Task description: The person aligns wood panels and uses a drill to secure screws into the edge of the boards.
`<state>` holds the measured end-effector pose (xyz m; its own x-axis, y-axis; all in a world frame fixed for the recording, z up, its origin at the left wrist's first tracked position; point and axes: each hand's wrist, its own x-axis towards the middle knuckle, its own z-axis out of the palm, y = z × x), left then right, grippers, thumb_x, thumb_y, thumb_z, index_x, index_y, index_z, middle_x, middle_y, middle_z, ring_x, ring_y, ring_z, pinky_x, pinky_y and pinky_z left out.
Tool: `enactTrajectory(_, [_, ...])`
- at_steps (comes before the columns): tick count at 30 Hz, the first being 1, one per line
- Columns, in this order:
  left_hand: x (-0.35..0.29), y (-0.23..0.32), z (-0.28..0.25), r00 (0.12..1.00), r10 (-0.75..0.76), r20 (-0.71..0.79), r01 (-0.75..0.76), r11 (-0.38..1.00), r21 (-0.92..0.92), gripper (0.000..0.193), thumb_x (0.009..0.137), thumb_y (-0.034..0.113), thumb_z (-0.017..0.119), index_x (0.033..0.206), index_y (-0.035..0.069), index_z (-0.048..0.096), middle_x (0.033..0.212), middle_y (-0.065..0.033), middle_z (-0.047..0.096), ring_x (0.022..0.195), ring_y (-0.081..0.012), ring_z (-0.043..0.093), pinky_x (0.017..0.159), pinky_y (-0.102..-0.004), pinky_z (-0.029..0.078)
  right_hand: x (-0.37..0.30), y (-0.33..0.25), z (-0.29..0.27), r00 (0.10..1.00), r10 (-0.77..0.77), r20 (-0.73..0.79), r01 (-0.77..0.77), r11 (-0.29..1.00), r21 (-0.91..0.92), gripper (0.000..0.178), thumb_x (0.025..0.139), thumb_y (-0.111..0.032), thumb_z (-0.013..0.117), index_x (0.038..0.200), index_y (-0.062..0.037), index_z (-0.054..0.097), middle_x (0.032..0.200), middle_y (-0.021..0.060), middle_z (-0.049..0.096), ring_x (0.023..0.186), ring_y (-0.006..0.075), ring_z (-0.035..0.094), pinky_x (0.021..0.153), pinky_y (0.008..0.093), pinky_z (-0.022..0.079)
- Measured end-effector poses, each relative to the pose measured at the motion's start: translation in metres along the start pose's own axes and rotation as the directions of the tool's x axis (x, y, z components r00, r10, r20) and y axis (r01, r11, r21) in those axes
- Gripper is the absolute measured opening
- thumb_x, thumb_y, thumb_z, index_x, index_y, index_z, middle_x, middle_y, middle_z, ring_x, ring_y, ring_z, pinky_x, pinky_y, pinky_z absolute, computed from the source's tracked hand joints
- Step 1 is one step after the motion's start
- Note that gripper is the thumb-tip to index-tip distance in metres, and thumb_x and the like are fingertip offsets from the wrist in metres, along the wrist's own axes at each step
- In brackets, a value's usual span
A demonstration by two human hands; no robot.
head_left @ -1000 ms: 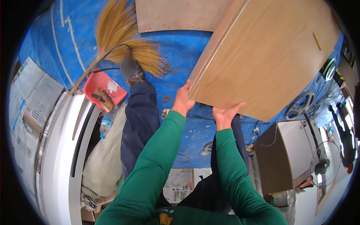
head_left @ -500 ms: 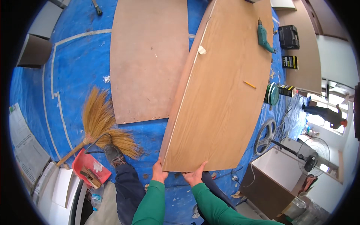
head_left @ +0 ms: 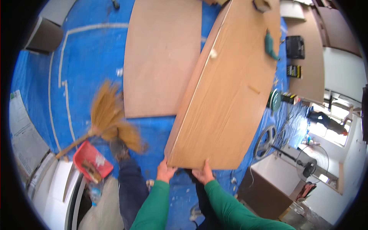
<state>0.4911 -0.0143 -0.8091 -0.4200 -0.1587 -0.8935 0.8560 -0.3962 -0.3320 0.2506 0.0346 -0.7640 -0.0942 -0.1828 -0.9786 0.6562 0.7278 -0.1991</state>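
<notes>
A long, thick wood-veneer panel lies lengthwise in front of me, its near end between my hands. My left hand grips the near left corner, its thumb up against the edge. Further right along the same end, my right hand has its thumb on top and its fingers underneath, partly hidden. On the panel rest a teal power drill, a yellow pencil and a small white scrap. A thinner plywood sheet lies to its left, partly overlapped in view by the panel.
Blue sheeting covers the floor. A straw broom and a red dustpan lie by my left foot. On the right are a green bucket, a black case, an open cabinet box, a fan and another person.
My view has shifted and turned a little, blurring the scene. My right hand has turned so its thumb points more upward. Both hands stay on the panel's near end.
</notes>
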Motion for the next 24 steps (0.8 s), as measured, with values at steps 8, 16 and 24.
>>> enactTrajectory(8, [0.008,0.0,-0.016,0.995,0.072,-0.066,-0.082,0.984,-0.158,0.038,0.116,0.023,0.052,0.148,0.004,0.055,0.151,-0.0156,0.061,0.145,-0.0334,0.054,0.124,-0.0567,0.04,-0.002,0.008,0.037,0.98,-0.087,-0.178,0.121,0.974,0.191,0.098,0.096,-0.073,0.067,0.166,-0.0142,0.032,0.166,0.0117,0.044,0.153,0.0349,0.042,0.129,0.0597,0.028])
enactTrajectory(16, [0.0,-0.01,-0.004,0.966,0.125,-0.227,-0.187,0.944,-0.273,0.037,0.114,0.017,0.055,0.147,-0.001,0.055,0.151,-0.016,0.061,0.142,-0.0319,0.057,0.123,-0.0526,0.044,-0.004,0.007,0.035,0.978,-0.028,-0.209,0.077,0.97,0.232,0.098,0.095,-0.07,0.069,0.166,-0.0141,0.032,0.163,0.0112,0.046,0.152,0.0342,0.041,0.128,0.0635,0.027])
enactTrajectory(24, [0.001,-0.016,-0.003,0.974,0.154,-0.166,-0.199,0.933,-0.3,0.038,0.116,0.02,0.049,0.147,-0.003,0.054,0.153,-0.0175,0.06,0.142,-0.0325,0.057,0.123,-0.0501,0.044,-0.005,0.007,0.048,0.969,-0.068,-0.239,0.118,0.972,0.203,0.092,0.096,-0.075,0.061,0.167,-0.0216,0.034,0.168,0.0089,0.043,0.158,0.0342,0.035,0.13,0.06,0.026])
